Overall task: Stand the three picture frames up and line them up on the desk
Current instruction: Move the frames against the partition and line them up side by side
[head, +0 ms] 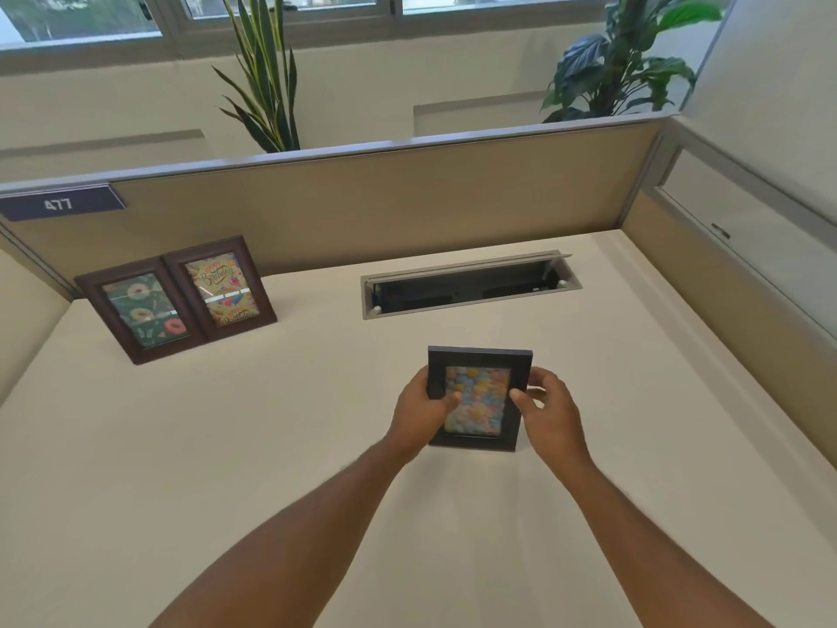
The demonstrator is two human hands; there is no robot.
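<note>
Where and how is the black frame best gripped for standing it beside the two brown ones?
By its two long side edges, one hand from each side, as the left hand and right hand hold the black frame now: upright, picture unobscured.

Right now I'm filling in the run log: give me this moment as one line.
stage: third frame | left hand + right hand: gripping black frame upright at desk centre | two brown frames: standing, far left | left to do: line up
</note>
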